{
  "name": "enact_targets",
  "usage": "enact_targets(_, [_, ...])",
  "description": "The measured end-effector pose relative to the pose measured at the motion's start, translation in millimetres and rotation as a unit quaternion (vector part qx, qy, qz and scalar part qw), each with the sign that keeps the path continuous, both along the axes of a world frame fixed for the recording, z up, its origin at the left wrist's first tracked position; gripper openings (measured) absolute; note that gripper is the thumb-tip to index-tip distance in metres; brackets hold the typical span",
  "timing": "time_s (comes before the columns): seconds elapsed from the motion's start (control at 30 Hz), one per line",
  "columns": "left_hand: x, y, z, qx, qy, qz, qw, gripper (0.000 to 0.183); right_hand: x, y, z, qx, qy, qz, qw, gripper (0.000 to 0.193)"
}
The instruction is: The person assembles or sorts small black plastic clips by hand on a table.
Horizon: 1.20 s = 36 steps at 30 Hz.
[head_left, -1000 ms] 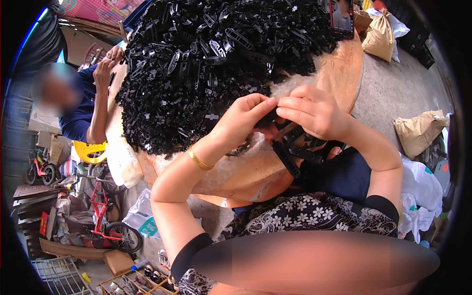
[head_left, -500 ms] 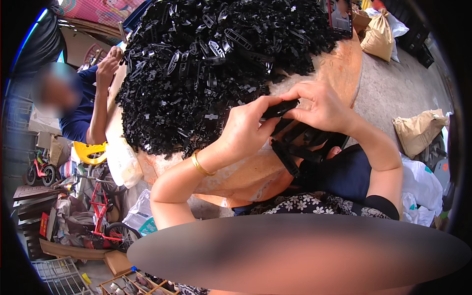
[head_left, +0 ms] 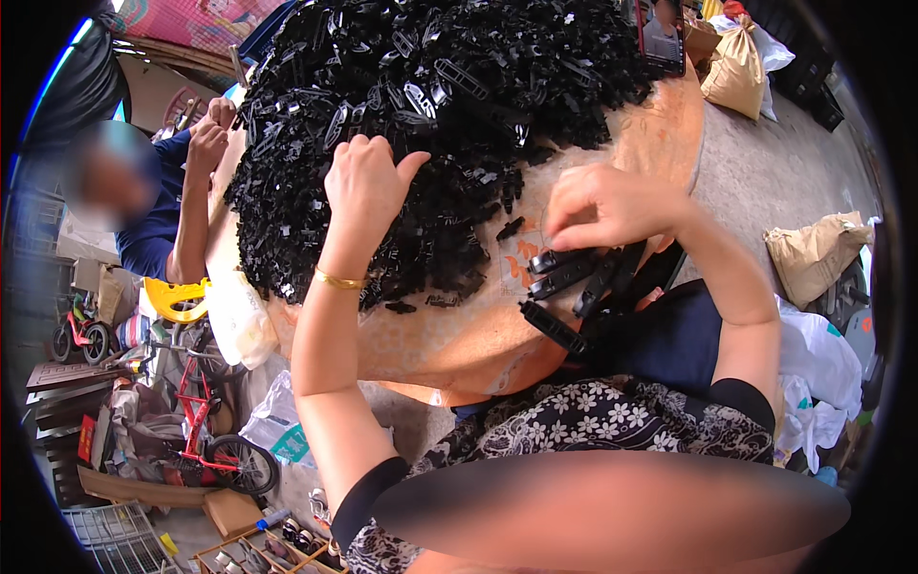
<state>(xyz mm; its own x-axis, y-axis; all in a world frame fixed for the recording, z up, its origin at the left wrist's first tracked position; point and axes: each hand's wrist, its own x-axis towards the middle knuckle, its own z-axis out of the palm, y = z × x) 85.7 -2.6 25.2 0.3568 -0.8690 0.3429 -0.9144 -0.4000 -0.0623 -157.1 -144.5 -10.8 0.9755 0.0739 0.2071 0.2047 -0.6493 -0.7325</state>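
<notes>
A big heap of small black plastic parts (head_left: 382,57) covers most of the table. My left hand (head_left: 368,187) is on the near side of this heap, its thumb stretched out from the bent fingers, whose tips are hidden among the parts; nothing shows in its grasp. Farther right, my right hand (head_left: 612,206) hovers just above several long black slotted plastic pieces (head_left: 564,277) at the table's near edge. Its fingers are curved and slightly blurred, with a gap between thumb and forefinger and no part visible between them.
The table (head_left: 660,134) has an orange patterned cover. A phone (head_left: 662,38) stands at its far right. Across on the left, another person's hands (head_left: 210,134) work at the table edge. A white bag (head_left: 239,320), a red bicycle (head_left: 196,411) and tan sacks (head_left: 734,62) stand around.
My hands have parted from the black piece they held together. The left has moved left onto the heap; the right stays near the long pieces, with no piece visible in it.
</notes>
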Motion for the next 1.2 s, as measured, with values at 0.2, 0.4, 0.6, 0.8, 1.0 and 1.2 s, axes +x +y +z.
enact_targets(0.2, [-1.9, -2.6, -9.2, -0.029, -0.017, -0.029, 0.999, 0.027, 21.7, 19.8, -8.8, -0.074, -0.041, -0.113, 0.990, 0.021])
enact_targets(0.4, [0.9, -5.4, -10.7, -0.089, -0.012, -0.012, 0.996, 0.021, 22.3, 21.4, -15.7, -0.129, -0.100, -0.084, 0.983, 0.017])
enact_targets(0.6, [-8.6, 1.6, 9.9, -0.238, 0.018, -0.049, 0.970, 0.018, 10.0, 18.4, 1.2, 0.094, -0.108, -0.236, 0.961, 0.013])
enact_targets(0.8, [-44.0, 10.6, 18.9, -0.311, -0.057, -0.191, 0.929, 0.020, 2.1, 6.6, 2.2, 0.259, -0.043, -0.249, 0.932, 0.007])
enact_targets(1.0, [-75.9, 8.8, -9.5, -0.121, 0.637, -0.212, 0.731, 0.022, 0.6, 22.4, 4.8, 0.230, -0.172, -0.286, 0.914, 0.009])
enact_targets(1.2, [-78.5, 6.0, -17.4, -0.078, 0.781, -0.142, 0.604, 0.023, 2.2, 26.9, 5.3, -0.043, -0.316, -0.252, 0.914, 0.012])
